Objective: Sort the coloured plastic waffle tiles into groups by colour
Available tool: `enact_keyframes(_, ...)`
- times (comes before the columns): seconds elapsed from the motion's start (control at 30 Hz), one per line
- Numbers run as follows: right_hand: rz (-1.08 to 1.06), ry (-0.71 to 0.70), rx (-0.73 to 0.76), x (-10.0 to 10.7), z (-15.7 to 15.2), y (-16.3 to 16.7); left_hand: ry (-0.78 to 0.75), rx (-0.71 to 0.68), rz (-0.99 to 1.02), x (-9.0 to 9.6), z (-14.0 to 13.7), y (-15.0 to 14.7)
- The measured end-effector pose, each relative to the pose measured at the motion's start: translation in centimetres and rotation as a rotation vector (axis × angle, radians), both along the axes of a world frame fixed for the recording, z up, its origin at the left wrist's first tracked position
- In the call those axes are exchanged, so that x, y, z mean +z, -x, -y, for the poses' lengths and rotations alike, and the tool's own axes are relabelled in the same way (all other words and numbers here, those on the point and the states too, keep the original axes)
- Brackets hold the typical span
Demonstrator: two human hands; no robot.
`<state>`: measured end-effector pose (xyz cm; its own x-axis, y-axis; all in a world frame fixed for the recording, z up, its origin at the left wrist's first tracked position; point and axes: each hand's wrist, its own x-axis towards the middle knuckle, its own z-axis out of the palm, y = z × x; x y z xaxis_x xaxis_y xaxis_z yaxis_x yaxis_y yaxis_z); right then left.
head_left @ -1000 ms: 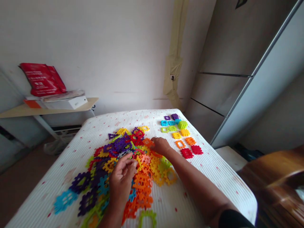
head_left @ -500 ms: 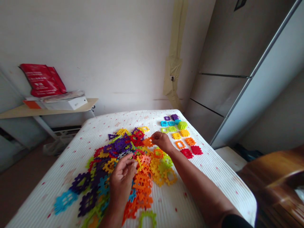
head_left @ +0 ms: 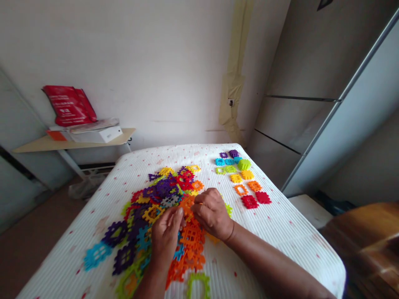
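A heap of colourful plastic interlocking tiles with notched edges and cut-out centres lies on the cloth-covered table. Over its near right part is my right hand, its fingers curled and pinching the edge of an orange tile. My left hand is close beside it, thumb pressed toward the bent fingers. What those fingers hold, if anything, is hidden. Beneath both hands lie more orange tiles. Another orange tile rests at the heap's right edge.
Toward the right edge, tiles are grouped by colour: purple, blue, green, yellow, orange and red. A side table with a red bag stands left; a grey cabinet stands right.
My right hand has drawn back toward me and closer to my left hand. The orange tile it was touching at the heap's right edge now lies free. The view has shifted slightly.
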<state>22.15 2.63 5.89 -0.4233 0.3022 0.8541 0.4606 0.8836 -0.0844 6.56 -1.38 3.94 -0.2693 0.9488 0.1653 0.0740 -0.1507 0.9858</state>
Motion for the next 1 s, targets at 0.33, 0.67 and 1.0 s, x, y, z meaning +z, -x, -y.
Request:
enact_keyframes(0.33, 0.128, 0.174, 0.081, -0.2, 0.8, -0.2, 0.053, 0.056, 0.118, 0.2, 0.0, 0.2)
enact_keyframes(0.67, 0.343, 0.271, -0.095, 1.1, 1.1, -0.5, 0.046, -0.039, -0.023, -0.4, 0.1, 0.0)
enact_keyframes(1.0, 0.405, 0.254, -0.201, 1.1, 1.8, -0.6, 0.045, -0.068, -0.085, -0.5, 0.2, -0.3)
